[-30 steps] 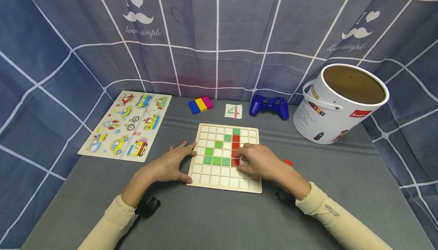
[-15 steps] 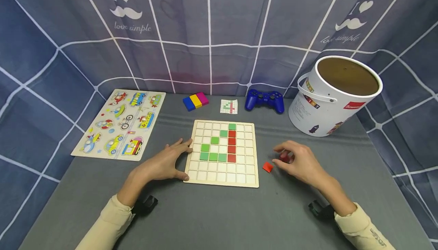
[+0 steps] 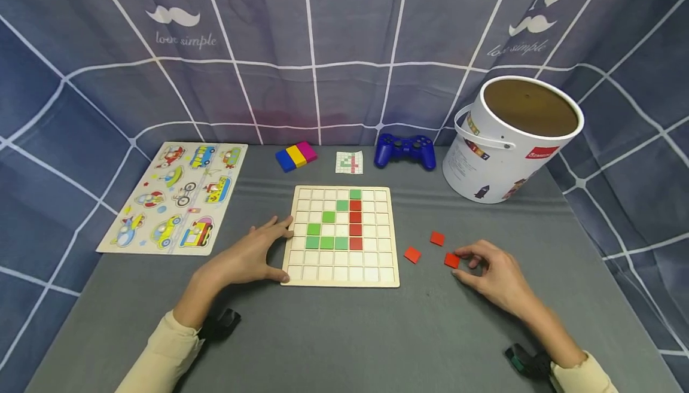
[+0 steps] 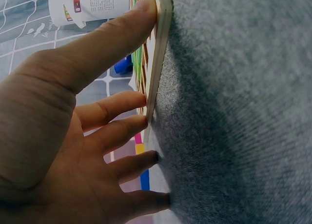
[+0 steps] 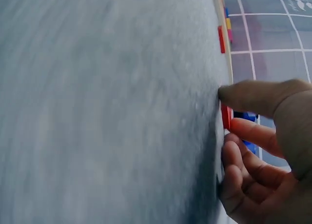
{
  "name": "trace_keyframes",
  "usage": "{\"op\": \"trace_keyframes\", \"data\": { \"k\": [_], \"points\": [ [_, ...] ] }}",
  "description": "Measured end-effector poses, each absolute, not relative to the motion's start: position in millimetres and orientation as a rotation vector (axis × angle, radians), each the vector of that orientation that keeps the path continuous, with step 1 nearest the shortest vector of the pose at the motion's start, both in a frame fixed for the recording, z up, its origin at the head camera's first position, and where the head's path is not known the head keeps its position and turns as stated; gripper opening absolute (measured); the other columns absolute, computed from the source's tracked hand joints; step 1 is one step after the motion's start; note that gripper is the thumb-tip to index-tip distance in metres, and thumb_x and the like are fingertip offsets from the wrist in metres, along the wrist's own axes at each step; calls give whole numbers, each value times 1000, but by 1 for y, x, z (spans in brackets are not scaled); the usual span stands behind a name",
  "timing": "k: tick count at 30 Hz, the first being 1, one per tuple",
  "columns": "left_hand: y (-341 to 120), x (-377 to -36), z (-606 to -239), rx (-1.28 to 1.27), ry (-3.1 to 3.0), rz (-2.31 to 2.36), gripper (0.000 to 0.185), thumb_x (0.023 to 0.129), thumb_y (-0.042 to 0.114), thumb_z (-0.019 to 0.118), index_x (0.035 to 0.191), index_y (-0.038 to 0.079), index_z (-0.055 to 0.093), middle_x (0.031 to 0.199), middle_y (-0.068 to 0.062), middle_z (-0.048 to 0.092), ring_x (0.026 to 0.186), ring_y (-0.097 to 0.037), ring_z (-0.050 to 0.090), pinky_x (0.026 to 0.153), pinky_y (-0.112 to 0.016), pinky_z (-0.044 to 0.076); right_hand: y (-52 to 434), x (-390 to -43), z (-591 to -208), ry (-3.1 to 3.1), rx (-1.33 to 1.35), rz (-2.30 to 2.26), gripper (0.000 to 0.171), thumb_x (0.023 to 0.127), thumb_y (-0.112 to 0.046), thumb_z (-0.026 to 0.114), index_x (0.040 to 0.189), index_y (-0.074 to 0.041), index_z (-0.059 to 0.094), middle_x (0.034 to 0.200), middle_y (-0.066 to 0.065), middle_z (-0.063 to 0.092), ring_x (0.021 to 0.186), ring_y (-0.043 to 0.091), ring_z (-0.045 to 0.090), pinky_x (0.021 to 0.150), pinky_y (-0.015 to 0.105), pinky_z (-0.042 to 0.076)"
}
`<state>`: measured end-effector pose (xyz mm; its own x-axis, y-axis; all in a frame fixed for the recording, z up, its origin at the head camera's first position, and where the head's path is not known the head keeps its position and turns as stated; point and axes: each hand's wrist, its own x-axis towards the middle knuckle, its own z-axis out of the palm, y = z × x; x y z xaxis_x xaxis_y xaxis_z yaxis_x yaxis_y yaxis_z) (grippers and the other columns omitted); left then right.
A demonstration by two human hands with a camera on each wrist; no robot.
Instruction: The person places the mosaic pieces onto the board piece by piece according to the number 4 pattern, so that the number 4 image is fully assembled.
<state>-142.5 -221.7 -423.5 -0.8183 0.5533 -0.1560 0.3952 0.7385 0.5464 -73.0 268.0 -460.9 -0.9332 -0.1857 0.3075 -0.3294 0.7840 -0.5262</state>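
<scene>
A red tile [image 3: 451,260] is pinched flat on the grey cloth [image 3: 350,333] by the curled right hand [image 3: 497,276]. The wooden board [image 3: 341,273] is steadied at its edge by the left hand [image 3: 247,256], fingers spread straight. Two more tiles [image 3: 424,247] lie just beyond the right hand's fingertips.

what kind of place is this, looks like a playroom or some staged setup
Most likely a staged tabletop play corner, not a real room: a grey felt table walled in by a blue checked curtain, with toys laid out on it: a grid board, a vehicle puzzle and a gamepad.
</scene>
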Motion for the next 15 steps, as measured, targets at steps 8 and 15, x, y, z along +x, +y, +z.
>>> {"op": "trace_keyframes", "data": {
  "k": [8,15],
  "points": [
    [-224,-142,-424,730,2645,713,84,68,32,94,137,5,55,163,-9,26,149,-39,17,111,-72,14,262,-83,-468,-2667,455,1095,35,72,0,88,100,-18,75,79,-5,61,62,8,52,50,17,39],
    [-221,-144,-423,736,2635,710,86,68,33,94,139,4,54,163,-9,26,150,-39,16,111,-71,13,236,-97,-462,-2561,607,1294,36,73,2,87,102,-15,74,80,0,60,61,12,53,50,19,44]
  ]
}}
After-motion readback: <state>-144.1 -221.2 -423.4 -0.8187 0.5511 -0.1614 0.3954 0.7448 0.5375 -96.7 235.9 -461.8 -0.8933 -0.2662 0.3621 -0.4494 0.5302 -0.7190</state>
